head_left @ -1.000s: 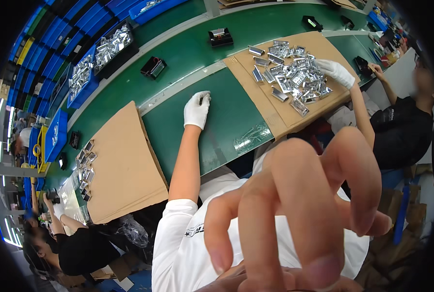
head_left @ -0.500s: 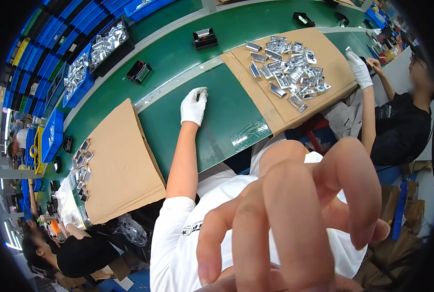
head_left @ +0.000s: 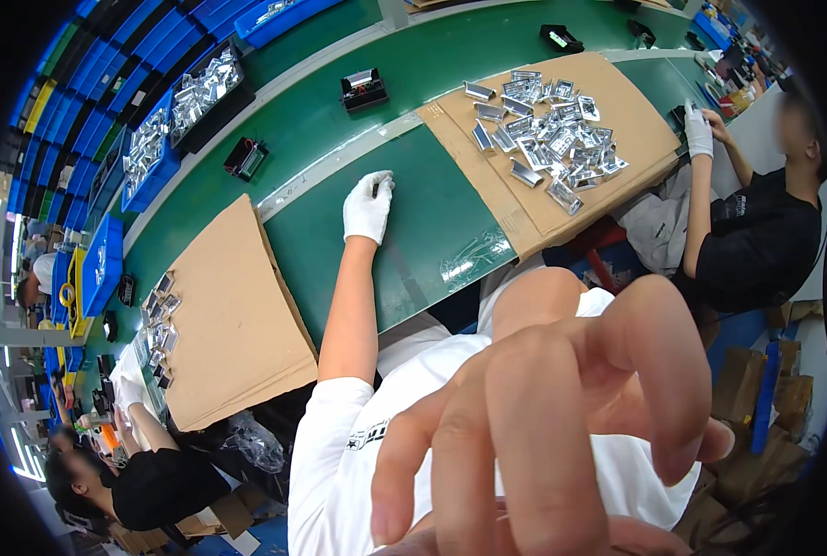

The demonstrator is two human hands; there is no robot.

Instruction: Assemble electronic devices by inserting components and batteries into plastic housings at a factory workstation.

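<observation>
My left hand (head_left: 368,211), in a white glove, rests on the dark green tabletop (head_left: 432,204) between two sheets of cardboard. Its fingers are loosely curled toward the thumb, and nothing shows in them. Bare and very near the camera, my right hand (head_left: 534,417) hides much of my white shirt. Its bent fingers stand apart and hold nothing visible. Many shiny silver metal parts (head_left: 561,139) lie heaped on the right cardboard sheet (head_left: 631,102). Several more silver parts (head_left: 161,320) sit at the far edge of the left cardboard sheet (head_left: 237,315).
Beyond the tabletop runs a green belt (head_left: 302,130) carrying black boxes (head_left: 364,90) with metal parts. Blue bins (head_left: 146,153) and a black bin (head_left: 208,97) of silver parts stand at the far left. Co-workers sit at the right (head_left: 756,222) and lower left (head_left: 158,482).
The black boxes on the belt have shifted left. My right hand has moved slightly left and down, while my left hand stays put. The right co-worker's head has turned and their gloved hand shifted.
</observation>
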